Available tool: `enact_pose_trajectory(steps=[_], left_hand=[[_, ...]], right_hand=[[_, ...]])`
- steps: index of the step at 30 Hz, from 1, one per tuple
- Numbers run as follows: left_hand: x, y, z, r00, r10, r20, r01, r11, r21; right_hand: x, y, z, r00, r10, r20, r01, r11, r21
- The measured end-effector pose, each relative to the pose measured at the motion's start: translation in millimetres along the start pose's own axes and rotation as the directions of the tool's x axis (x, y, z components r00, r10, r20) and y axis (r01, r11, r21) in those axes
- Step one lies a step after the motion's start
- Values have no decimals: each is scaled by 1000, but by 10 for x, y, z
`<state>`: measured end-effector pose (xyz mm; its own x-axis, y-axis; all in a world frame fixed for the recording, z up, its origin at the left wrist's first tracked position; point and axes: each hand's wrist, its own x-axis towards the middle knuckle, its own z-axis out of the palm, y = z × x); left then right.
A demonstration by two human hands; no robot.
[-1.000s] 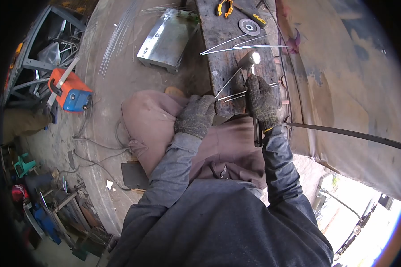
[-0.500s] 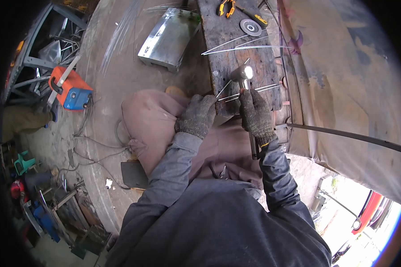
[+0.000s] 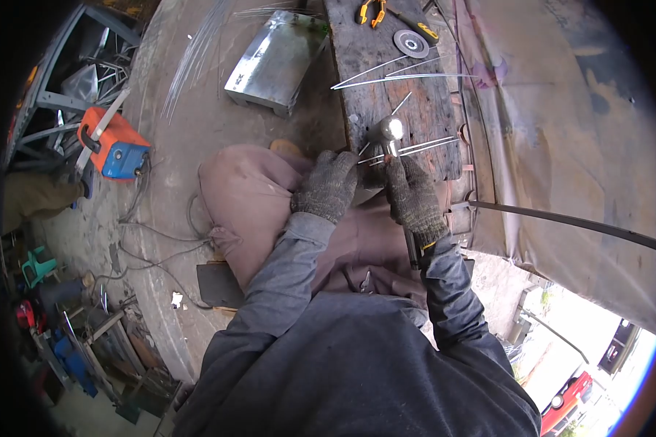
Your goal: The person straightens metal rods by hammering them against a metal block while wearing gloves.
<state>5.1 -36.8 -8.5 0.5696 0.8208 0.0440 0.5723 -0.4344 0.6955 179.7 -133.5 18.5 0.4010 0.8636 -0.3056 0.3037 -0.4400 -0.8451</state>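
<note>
My right hand (image 3: 415, 195), in a dark knitted glove, is closed round the handle of a ball-headed hammer (image 3: 386, 132). The metal head is low over the near part of a worn wooden bench (image 3: 357, 109). My left hand (image 3: 326, 186), gloved too, is closed at the bench's left edge on a thin metal rod (image 3: 401, 103), which slants away under the hammer head. Two more thin rods (image 3: 434, 143) lie across the bench beside the head. Farther up, bent thin rods (image 3: 408, 77) rest near a grinding disc (image 3: 411, 44).
Orange-handled pliers (image 3: 372, 12) and a yellow-black screwdriver (image 3: 424, 31) lie at the bench's far end. A metal box-like piece (image 3: 273, 65) and loose rods (image 3: 193, 58) are on the floor. At the left stand an orange-blue machine (image 3: 116, 146) with cables and another person's leg (image 3: 47, 200).
The hammer and my right hand have moved slightly left and down. My left hand has shifted slightly right, and the slanted rod shows more of its length.
</note>
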Motion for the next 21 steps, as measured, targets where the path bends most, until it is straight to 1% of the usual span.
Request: enact_pose_trajectory(steps=[1,2,3,4,5,7,11,13,14,16,17,18,19,20,21], left_hand=[[13,18,-11,1000,-13,12,13,1000,-26],[16,34,-19,1000,-11,14,11,1000,-28],[22,45,-29,1000,-15,21,15,1000,-10],[32,48,-39,999,-21,27,21,1000,10],[29,33,-28,999,-21,29,21,1000,10],[35,21,-6,1000,-11,14,11,1000,20],[32,51,-31,998,-53,28,53,998,-18],[20,50,-49,999,-24,-28,23,999,-36],[6,54,-63,999,-25,-27,24,999,-33],[5,136,-154,996,-94,10,94,995,-29],[4,144,-156,996,-90,13,90,996,-27],[7,153,-156,992,-125,10,125,992,-9],[15,165,-154,987,-159,7,159,987,8],[21,187,-161,988,-152,11,152,988,11],[24,218,-179,994,-104,-24,102,991,-84]], right_hand=[[8,15,-1,972,-232,37,235,956,-177],[-4,26,-10,972,-231,34,233,956,-178],[-41,-219,-7,998,-55,5,55,996,-68],[-58,-354,-2,992,124,-1,-124,991,48],[-64,-310,11,992,125,-1,-125,991,50],[-63,-220,35,1000,9,5,-10,993,115],[-71,-194,9,1000,7,19,-8,995,103],[-45,-160,18,991,81,-111,-60,982,181],[-9,-127,-1,991,82,-109,-61,981,184],[109,-79,-113,968,67,-241,-10,973,231],[156,-59,-183,960,67,-271,1,970,245],[202,-71,-253,959,71,-276,0,969,249],[258,-82,-328,949,122,-291,-61,976,209],[321,-66,-417,936,172,-308,-123,978,170],[418,234,-473,906,-227,-356,205,974,-99]])
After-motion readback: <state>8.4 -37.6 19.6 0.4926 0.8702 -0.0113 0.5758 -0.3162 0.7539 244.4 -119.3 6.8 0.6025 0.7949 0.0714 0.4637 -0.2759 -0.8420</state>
